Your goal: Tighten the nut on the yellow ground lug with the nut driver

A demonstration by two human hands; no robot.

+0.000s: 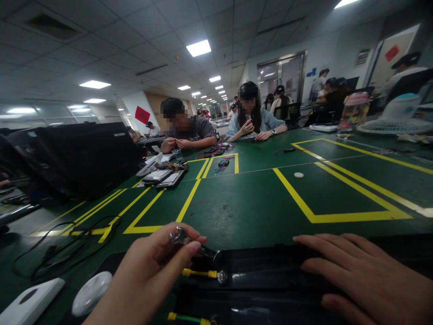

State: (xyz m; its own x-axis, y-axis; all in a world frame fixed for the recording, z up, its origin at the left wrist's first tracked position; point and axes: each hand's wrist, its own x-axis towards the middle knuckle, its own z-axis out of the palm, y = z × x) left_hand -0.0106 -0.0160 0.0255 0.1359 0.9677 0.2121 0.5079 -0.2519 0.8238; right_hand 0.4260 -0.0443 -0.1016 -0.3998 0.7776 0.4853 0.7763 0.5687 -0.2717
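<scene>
Between the thumb and fingers of my left hand [149,264] is a metal wrench [207,252], its bright open jaw sticking out above the fingers. The other end of the wrench points right, over the edge of a long black panel [267,271] in front of me. Just below that end, a short yellow wire [199,273] runs to a shiny bolt [222,276] on the panel. Lower down, a green wire with yellow ends [189,318] is partly cut off by the frame. My right hand [368,275] rests with fingers stretched over the panel's right side, holding nothing.
Left of my arm are a white mouse [92,292], a white box [32,300] and a looped black cable [77,241]. Drives [167,177] and small wired parts [223,163] sit farther off. Two people work across the green table [237,198], marked with yellow tape.
</scene>
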